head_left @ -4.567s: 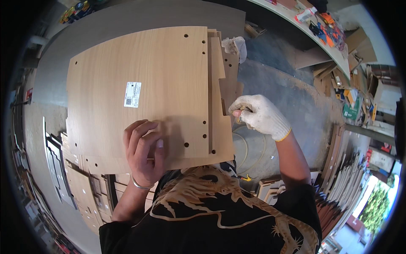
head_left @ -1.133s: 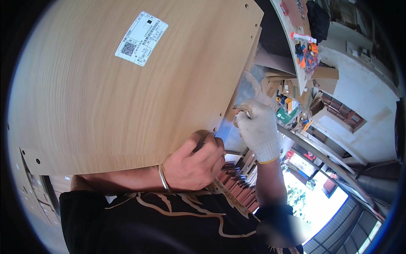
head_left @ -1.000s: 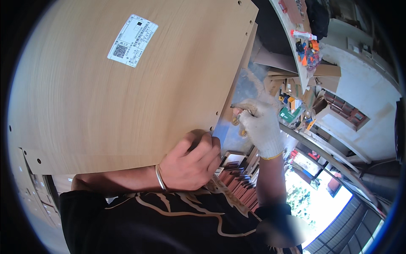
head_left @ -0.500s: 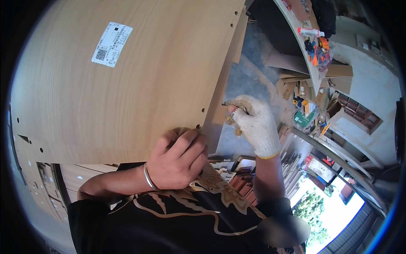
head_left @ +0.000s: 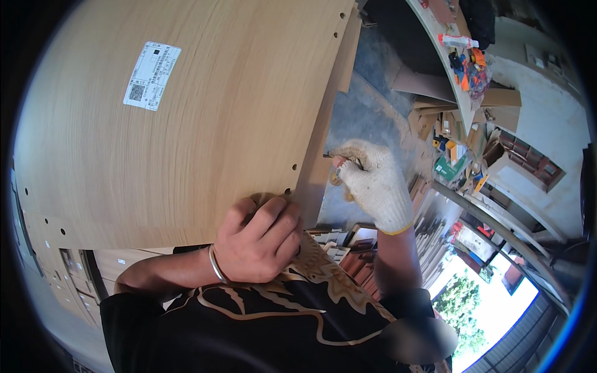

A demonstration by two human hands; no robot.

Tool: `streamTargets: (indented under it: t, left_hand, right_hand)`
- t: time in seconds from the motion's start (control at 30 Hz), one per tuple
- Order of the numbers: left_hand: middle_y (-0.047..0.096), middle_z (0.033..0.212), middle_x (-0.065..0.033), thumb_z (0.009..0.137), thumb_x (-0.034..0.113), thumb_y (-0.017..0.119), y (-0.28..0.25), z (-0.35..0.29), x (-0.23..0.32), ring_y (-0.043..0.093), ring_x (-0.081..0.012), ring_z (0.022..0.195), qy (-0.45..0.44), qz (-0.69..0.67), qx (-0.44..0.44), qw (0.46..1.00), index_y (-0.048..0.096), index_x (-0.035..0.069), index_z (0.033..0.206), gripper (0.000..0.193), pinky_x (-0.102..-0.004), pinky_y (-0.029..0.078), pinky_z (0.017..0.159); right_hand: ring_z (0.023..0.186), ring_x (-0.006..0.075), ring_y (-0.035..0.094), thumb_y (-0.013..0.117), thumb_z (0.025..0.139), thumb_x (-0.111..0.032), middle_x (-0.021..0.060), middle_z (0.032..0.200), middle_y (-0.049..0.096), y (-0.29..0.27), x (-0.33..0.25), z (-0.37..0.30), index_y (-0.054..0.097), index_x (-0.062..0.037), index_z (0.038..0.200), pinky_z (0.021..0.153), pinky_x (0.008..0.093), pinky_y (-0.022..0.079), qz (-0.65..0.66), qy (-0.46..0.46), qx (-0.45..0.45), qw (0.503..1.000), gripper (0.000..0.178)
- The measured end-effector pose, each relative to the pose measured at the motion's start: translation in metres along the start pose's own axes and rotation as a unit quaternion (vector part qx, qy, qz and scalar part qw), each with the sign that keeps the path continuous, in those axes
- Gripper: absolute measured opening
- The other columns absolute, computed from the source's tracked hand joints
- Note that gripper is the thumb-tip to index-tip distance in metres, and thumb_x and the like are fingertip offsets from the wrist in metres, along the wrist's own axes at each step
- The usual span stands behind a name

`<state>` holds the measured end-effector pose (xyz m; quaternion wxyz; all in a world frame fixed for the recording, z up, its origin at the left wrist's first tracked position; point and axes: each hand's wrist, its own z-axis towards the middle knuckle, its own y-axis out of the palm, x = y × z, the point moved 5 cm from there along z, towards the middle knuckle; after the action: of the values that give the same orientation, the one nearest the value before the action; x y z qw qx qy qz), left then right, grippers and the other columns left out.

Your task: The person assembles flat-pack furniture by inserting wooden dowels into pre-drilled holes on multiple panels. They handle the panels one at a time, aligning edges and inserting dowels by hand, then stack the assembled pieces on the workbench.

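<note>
A large light wood-grain panel (head_left: 205, 130) fills the left and middle of the view, with a white printed label and several small dark holes near its edges. My bare left hand (head_left: 261, 239), a bracelet on its wrist, is closed against the panel's near right corner, just below a hole. Its fingers are curled, and what lies inside them is hidden. Off the panel's right edge, my right hand (head_left: 370, 177) wears a white knitted glove. Its thumb and forefinger pinch a small dark pin (head_left: 328, 155), pointing toward the panel.
At the upper right stands a worktable (head_left: 444, 56) with a white tube and orange tools on it. Cardboard boxes (head_left: 497, 102) and a green box (head_left: 450, 168) are heaped beyond my right hand. Stacked boards (head_left: 357, 264) lie beside my body.
The panel, with its label and holes, has shifted slightly left and toward me. Both hands keep nearly the same place and the same grip.
</note>
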<state>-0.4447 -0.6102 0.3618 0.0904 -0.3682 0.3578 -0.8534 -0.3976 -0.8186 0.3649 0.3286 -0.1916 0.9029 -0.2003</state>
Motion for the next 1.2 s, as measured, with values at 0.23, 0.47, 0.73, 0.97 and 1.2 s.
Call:
streamTargets:
  t: [0.23, 0.47, 0.73, 0.97, 1.2]
  left_hand:
    - [0.068, 0.102, -0.0081, 0.073, 0.021, 0.065, 0.0, 0.001, 0.0, 0.064, -0.0227, 0.1, -0.008, -0.013, 0.006, 1.0, 0.068, 0.006, 0.084, 0.019, -0.0373, 0.042, 0.081]
    - [0.072, 0.103, -0.0116, 0.063, 0.024, 0.066, 0.0, -0.002, -0.003, 0.067, -0.0264, 0.099, 0.014, -0.037, 0.012, 0.999, 0.071, 0.003, 0.091, 0.035, -0.0397, 0.043, 0.081]
    - [0.072, 0.104, -0.0111, 0.067, 0.023, 0.065, -0.004, -0.003, -0.005, 0.067, -0.0259, 0.102, 0.012, -0.058, 0.014, 0.998, 0.071, 0.003, 0.091, 0.032, -0.0388, 0.044, 0.082]
    - [0.071, 0.106, -0.0117, 0.068, 0.023, 0.066, -0.006, -0.006, -0.005, 0.067, -0.0263, 0.104, 0.017, -0.078, 0.003, 0.997, 0.071, 0.003, 0.092, 0.032, -0.0394, 0.045, 0.085]
    - [0.071, 0.108, -0.0127, 0.067, 0.024, 0.069, -0.006, -0.006, -0.005, 0.067, -0.0275, 0.105, 0.023, -0.085, 0.002, 0.996, 0.071, 0.002, 0.093, 0.034, -0.0407, 0.044, 0.085]
  right_hand:
    - [0.07, 0.0273, 0.069, 0.066, 0.091, -0.01, 0.0194, 0.083, 0.07, 0.001, -0.014, 0.002, 0.071, 0.001, 0.102, 0.07, 0.037, 0.055, -0.196, -0.068, -0.003, 0.978, 0.016]
    - [0.078, 0.0331, 0.073, 0.07, 0.087, -0.012, 0.0213, 0.086, 0.071, 0.014, -0.045, -0.009, 0.073, -0.0011, 0.098, 0.071, 0.0414, 0.057, -0.402, -0.08, 0.057, 0.911, 0.016]
    - [0.057, 0.0157, 0.062, 0.065, 0.091, -0.007, 0.0111, 0.075, 0.069, 0.002, -0.014, 0.003, 0.071, 0.0037, 0.105, 0.053, 0.0303, 0.048, -0.16, -0.052, 0.005, 0.986, 0.018]
    - [0.051, 0.0095, 0.054, 0.061, 0.098, -0.005, 0.0077, 0.076, 0.067, 0.004, -0.003, -0.012, 0.07, 0.004, 0.109, 0.047, 0.0258, 0.042, -0.002, 0.049, 0.043, 0.998, 0.017]
    - [0.055, 0.0096, 0.059, 0.058, 0.092, 0.001, 0.0084, 0.077, 0.068, 0.005, -0.01, -0.015, 0.071, 0.0035, 0.108, 0.048, 0.0252, 0.044, -0.028, 0.03, 0.051, 0.998, 0.02]
